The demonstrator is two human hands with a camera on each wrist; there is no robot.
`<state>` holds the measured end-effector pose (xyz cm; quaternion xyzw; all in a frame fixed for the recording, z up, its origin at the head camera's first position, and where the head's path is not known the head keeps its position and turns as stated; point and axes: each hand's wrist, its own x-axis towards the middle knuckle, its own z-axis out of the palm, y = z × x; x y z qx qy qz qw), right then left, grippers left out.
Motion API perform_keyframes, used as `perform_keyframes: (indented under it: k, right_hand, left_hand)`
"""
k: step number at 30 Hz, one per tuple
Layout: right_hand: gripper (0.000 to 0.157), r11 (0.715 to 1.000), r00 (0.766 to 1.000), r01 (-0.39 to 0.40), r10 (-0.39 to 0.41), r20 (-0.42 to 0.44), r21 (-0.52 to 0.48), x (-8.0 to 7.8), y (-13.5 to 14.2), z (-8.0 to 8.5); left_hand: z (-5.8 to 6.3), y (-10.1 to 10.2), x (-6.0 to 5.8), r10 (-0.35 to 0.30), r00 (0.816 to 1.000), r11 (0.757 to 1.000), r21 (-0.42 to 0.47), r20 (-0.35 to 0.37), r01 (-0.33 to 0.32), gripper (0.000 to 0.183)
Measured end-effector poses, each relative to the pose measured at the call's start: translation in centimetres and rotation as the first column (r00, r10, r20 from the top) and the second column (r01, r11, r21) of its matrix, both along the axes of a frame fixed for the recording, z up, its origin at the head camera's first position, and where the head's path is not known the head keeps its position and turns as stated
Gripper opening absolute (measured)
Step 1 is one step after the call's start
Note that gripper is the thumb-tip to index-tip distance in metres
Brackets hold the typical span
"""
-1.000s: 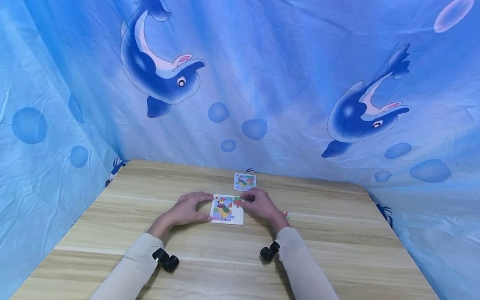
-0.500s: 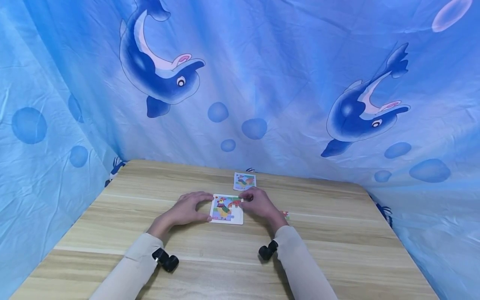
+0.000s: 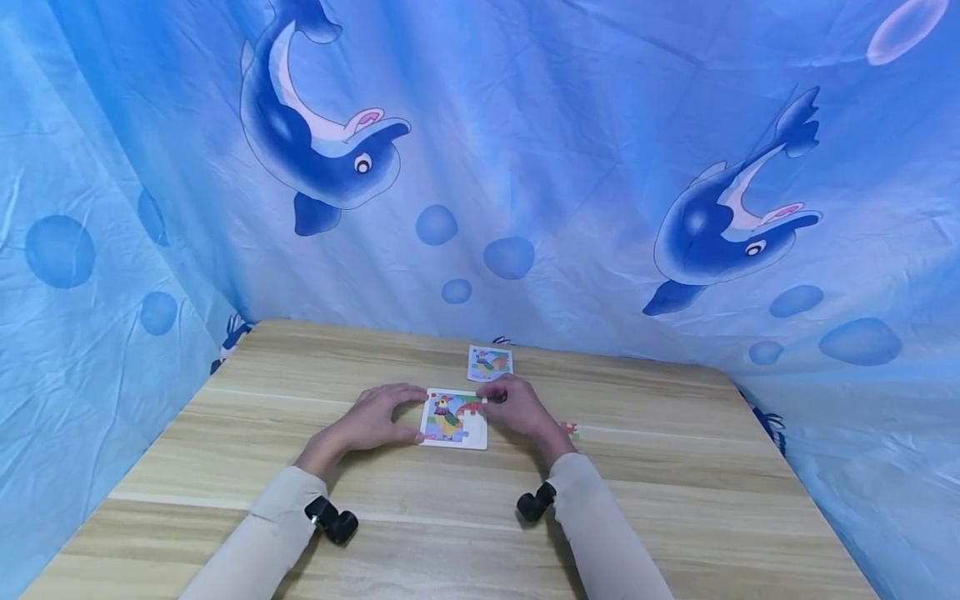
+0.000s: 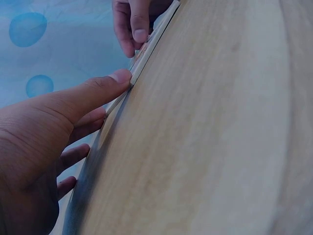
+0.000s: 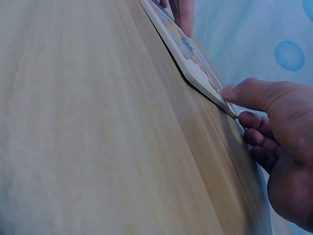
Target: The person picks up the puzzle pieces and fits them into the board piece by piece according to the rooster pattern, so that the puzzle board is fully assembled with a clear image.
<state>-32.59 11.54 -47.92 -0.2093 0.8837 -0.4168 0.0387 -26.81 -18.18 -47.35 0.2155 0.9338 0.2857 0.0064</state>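
Observation:
A square jigsaw puzzle board (image 3: 477, 437) with a white frame and a rooster picture lies on the table; its lower right part is bare white. My left hand (image 3: 375, 417) holds the board's left side, index finger near the far corner and thumb near the front corner. At the upper right corner, my right hand (image 3: 519, 407) presses its thumb on a red and green puzzle piece (image 3: 471, 406), which lies in the frame and is partly covered. In the right wrist view, the thumb touches the board's edge (image 5: 195, 78) and the other fingers are curled beside it.
A picture card (image 3: 490, 363) with the same rooster lies behind the board. Red and green loose puzzle pieces (image 3: 572, 430) lie right of the right wrist, partly hidden by it. The wooden table (image 3: 420, 533) is backed by a blue dolphin curtain (image 3: 570, 167).
The puzzle piece in my right hand has moved slightly up and left into the board's upper right corner, joining the picture there. The left hand has stayed in place.

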Motion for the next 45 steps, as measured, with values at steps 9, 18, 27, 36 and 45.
perform_keyframes:
  k: [9, 18, 27, 36, 45]
  right_hand:
    - [0.020, 1.000, 1.000, 0.007, -0.008, -0.015, -0.019, 0.0, 0.0, -0.2]
    - [0.021, 1.000, 0.999, 0.014, -0.014, -0.052, 0.010, 0.9, 2.6, 0.4]
    - [0.019, 0.995, 0.994, 0.094, -0.092, -0.058, 0.039, 2.9, 9.8, 1.2]
    - [0.024, 0.990, 0.991, 0.127, -0.125, -0.043, 0.060, 3.9, 14.8, 0.4]
    - [0.027, 0.993, 0.994, 0.086, -0.080, -0.079, 0.075, 4.3, 16.4, -0.7]
  left_hand:
    - [0.0, 0.2, -0.1, 0.001, 1.000, 1.000, -0.007, 0.000, -0.001, 0.074]
    - [0.0, -0.1, -0.1, 0.002, 1.000, 1.000, -0.008, 0.004, -0.002, 0.074]
    - [-0.1, -0.1, -0.1, -0.002, 1.000, 1.000, -0.007, -0.004, 0.002, 0.074]
    - [-0.1, 0.0, 0.0, -0.005, 1.000, 1.000, -0.001, -0.006, 0.005, 0.074]
    - [-0.3, 0.0, -0.1, -0.006, 1.000, 1.000, 0.000, -0.014, 0.006, 0.073]
